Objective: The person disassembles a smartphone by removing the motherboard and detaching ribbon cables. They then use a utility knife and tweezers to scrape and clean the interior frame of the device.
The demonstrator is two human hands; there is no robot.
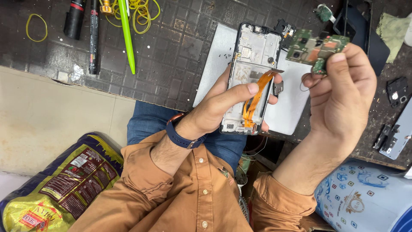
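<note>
The left hand (223, 105) grips an opened phone frame (253, 64) from behind, fingers wrapped around its edges and the thumb pressed across its lower middle, beside an orange flex cable (256, 96) that runs down the inside of the frame. The frame is held just above a pale grey mat (292, 107) lying on the dark tiled bench (171, 47). The right hand (343, 92) is closed around a green circuit board (315, 46), pinching it between thumb and fingertips and holding it up just to the right of the frame's top corner, close to it but apart. A blue watch band (180, 136) sits on the left wrist. On the bench to the left lie a green pen (126, 36), a black marker (93, 38) and yellow rubber bands (143, 13). Small dark phone parts (397, 91) rest at the right edge of the bench, near a blue patterned container (365, 197) below.
</note>
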